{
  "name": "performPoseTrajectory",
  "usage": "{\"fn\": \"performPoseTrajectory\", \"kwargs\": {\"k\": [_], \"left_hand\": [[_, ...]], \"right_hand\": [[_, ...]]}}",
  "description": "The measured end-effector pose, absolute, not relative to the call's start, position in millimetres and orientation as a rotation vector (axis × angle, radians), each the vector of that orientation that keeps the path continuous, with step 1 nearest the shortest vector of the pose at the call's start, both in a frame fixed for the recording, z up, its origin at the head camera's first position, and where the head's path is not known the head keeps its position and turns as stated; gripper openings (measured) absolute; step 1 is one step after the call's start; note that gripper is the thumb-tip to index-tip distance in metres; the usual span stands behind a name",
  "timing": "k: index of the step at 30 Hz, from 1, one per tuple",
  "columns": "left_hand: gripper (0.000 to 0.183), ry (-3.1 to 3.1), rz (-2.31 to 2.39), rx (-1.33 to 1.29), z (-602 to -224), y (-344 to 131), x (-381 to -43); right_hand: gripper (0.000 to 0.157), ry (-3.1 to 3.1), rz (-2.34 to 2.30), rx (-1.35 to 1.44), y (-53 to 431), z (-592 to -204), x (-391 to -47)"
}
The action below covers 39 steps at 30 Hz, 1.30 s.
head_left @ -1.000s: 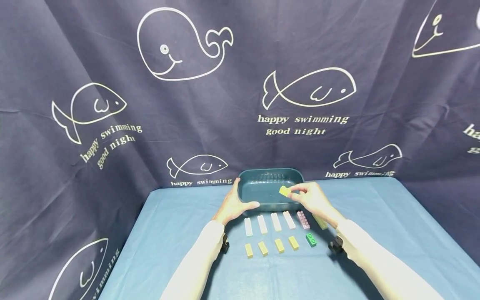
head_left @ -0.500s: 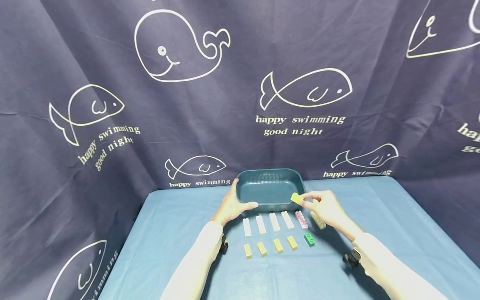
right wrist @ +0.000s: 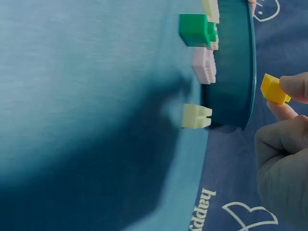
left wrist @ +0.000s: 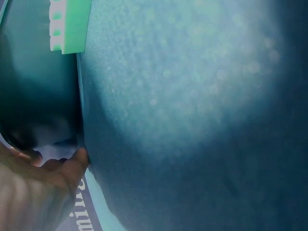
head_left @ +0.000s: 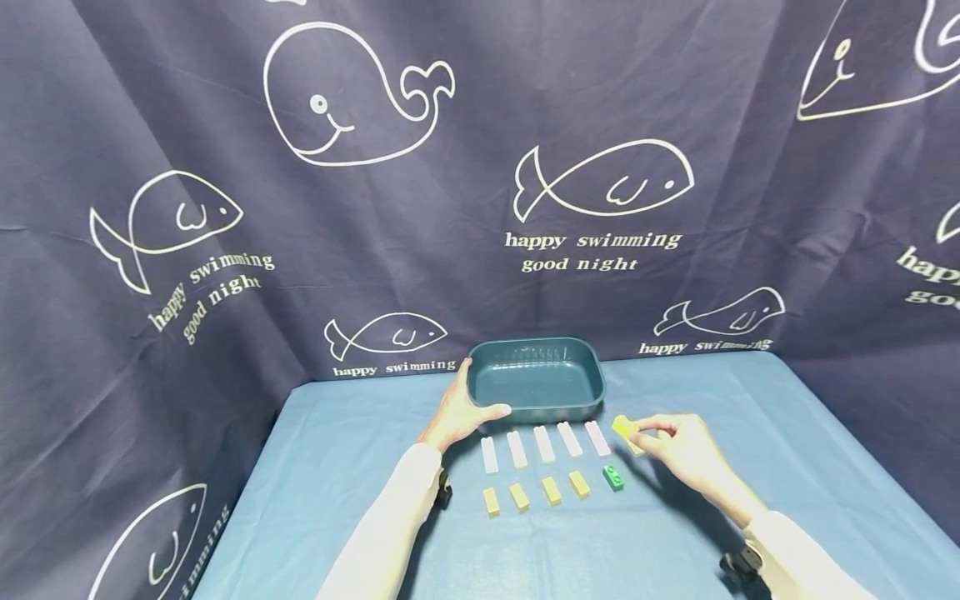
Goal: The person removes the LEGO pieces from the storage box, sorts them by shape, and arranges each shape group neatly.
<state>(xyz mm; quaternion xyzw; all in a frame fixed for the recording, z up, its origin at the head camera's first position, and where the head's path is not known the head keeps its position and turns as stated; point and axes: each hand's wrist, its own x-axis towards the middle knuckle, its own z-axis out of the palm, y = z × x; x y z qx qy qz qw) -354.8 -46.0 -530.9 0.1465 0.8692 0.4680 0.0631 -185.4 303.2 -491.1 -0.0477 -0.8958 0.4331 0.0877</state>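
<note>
My right hand (head_left: 688, 450) pinches a small yellow toy brick (head_left: 622, 426) between thumb and fingertips. It is above the table, to the right of a dark teal basin (head_left: 555, 413). A longer pale yellow-green brick (right wrist: 192, 116) lies below it, partly covered by the hand in the head view. My left hand (head_left: 454, 412) rests on the basin's near left corner, its thumb along the front wall and its fingers at the left side. In the left wrist view the fingers (left wrist: 72, 168) lie against the basin's edge.
In front of the basin stands a row of long white and pink bricks (head_left: 543, 444). Nearer is a row of short yellow bricks (head_left: 551, 490), ending in a green brick (head_left: 613, 477) at the right. A dark curtain (head_left: 390, 250) hangs behind the blue table (head_left: 525, 558).
My right hand has carried the yellow brick from over the basin to the right and nearer, above the pale yellow-green brick. The left hand stays at the basin's corner.
</note>
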Motion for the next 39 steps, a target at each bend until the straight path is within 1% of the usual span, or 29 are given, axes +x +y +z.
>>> {"fn": "performPoseTrajectory", "kwargs": {"k": [8,19,39], "left_hand": [[0.128,2.632,1.403,0.437,-531.9,-46.9,-356.1],[0.127,2.633,1.407,0.441,-535.3,-46.0,-357.4],[0.128,2.615,1.423,0.440,-533.5,-46.8,-356.8]], "right_hand": [[0.026,-2.680,1.272,-0.248,309.4,-503.8,-166.1],[0.024,-2.694,1.256,-0.331,315.3,-521.9,-150.3],[0.020,-2.784,1.143,-0.430,316.3,-521.8,-150.4]]}}
